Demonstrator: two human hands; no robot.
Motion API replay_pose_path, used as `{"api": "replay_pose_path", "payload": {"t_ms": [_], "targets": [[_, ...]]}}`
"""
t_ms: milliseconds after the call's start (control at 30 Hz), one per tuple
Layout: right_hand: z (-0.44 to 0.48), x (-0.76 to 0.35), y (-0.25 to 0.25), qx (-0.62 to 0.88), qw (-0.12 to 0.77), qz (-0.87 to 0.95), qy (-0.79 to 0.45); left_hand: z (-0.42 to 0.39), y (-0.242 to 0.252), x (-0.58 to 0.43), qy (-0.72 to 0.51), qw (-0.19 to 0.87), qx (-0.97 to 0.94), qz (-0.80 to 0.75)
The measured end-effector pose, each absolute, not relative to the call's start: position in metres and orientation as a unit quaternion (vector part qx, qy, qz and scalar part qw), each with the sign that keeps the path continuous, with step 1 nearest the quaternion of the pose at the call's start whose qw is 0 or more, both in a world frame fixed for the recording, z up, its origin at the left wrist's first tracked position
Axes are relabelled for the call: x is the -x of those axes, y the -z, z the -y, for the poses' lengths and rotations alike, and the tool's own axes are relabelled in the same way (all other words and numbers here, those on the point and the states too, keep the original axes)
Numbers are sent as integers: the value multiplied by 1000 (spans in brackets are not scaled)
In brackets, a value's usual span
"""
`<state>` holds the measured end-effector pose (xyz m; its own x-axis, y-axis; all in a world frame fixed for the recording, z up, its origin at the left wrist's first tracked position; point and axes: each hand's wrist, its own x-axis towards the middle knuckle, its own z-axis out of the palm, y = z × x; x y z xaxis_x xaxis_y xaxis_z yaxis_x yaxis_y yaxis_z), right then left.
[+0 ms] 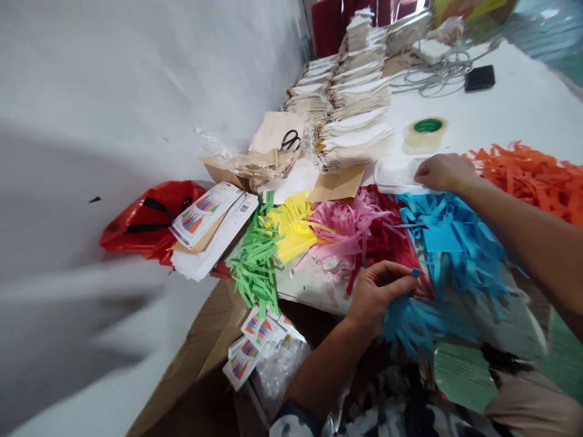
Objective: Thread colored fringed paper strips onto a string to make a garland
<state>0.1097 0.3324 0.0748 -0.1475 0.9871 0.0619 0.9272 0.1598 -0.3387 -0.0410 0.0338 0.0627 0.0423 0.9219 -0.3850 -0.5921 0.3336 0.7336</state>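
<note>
My left hand is closed in a pinch on the top of a blue paper tassel. The tassel's fringe hangs down over the table's front edge. My right hand reaches into a shallow white plastic tray, fingertips drawn together at its bottom; what they pinch, if anything, is hidden. Below my right forearm lies a heap of blue fringed paper. To its left, in a row, are dark red fringe, pink fringe, yellow fringe and green fringe.
Orange fringe lies at the right. A tape roll sits behind the tray. Stacked white bundles, scissors, cables and a black box are farther back. Printed cards and a red bag lie left.
</note>
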Motion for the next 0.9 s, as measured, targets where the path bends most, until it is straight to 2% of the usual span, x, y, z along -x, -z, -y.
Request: {"api": "replay_pose_path", "payload": {"t_ms": [100,267,333,367,433,633,767,900], "targets": [[-322,-113,-84,653,151,736,-96,-31,-64,39,-552,686,-209,-425],[-275,-126,-105,625,247,736,-83,-23,-66,31,-563,683,-216,-412],[-232,-134,-110,585,296,744,-127,-19,-68,28,-570,679,-209,-412],[-206,-138,-111,533,360,732,-225,-17,-69,27,-574,676,-208,-413],[-147,-145,-109,471,410,696,-354,-13,-70,24,-580,668,-215,-413],[-22,-152,-87,524,477,586,-394,6,-75,9,-580,641,-284,-414],[-2,-154,-76,504,529,509,-454,18,-79,0,-574,621,-322,-426],[5,-160,-74,503,539,486,-470,25,-80,-4,-570,600,-353,-435]]}}
